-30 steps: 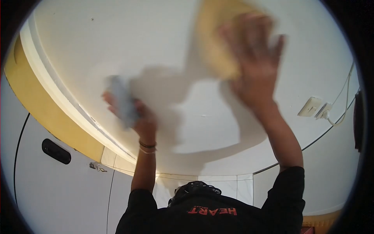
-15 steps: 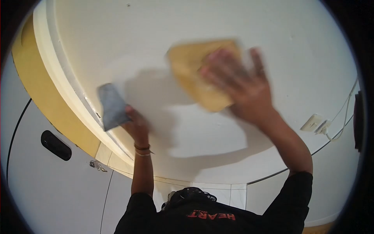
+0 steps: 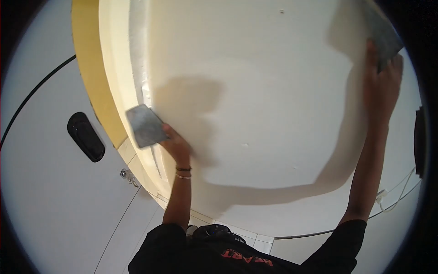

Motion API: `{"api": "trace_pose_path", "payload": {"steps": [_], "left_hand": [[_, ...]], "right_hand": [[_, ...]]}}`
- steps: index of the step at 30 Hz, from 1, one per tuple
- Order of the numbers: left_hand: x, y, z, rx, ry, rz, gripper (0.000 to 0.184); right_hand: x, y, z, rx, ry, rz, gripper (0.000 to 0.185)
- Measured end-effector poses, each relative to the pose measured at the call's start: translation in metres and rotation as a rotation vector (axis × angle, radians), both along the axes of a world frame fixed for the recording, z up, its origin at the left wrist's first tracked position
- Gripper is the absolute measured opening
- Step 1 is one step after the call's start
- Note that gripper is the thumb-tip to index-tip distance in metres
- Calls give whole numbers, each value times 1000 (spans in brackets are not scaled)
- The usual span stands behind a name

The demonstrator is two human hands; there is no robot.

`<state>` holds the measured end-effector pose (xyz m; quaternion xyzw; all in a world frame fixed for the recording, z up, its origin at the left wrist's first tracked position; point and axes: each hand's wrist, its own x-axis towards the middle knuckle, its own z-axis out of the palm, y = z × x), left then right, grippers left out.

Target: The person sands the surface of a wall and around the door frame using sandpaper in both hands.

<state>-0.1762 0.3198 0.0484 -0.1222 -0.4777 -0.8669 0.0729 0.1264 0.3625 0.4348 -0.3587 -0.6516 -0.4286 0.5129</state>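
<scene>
My left hand (image 3: 178, 145) is closed on the edge of a small grey sheet of sandpaper (image 3: 145, 127), thumb on its near side. This sheet is held up beside the wall's left border. Far up at the right, my right hand (image 3: 382, 86) grips a larger dark grey sheet of sandpaper (image 3: 384, 34) between thumb and fingers. Part of that sheet is blurred and cut off by the dark rim of the view. Behind both hands is a pale wall (image 3: 264, 114) with a few small marks, on which the shadows of my arms fall.
A yellow band (image 3: 86, 59) and a cream frame edge run down the left. Beyond them is a grey door with a black oval recessed handle (image 3: 86, 137) and keys (image 3: 129, 177) in its lock. A white plug with a cord (image 3: 382, 196) is low at the right.
My right hand has moved up and right, from flat on a yellow sheet face to gripping a sheet showing grey. The view has turned; my left hand still holds its sheet.
</scene>
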Motion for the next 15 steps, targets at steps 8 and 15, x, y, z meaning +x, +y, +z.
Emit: {"api": "trace_pose_path", "payload": {"steps": [8,15], "left_hand": [[37,-11,-12,-103,366,116,55],[83,-35,6,-281,358,42,76]], "right_hand": [[-120,-39,-86,79,-981,466,53],[-178,-44,-23,182,-476,145,34]]}}
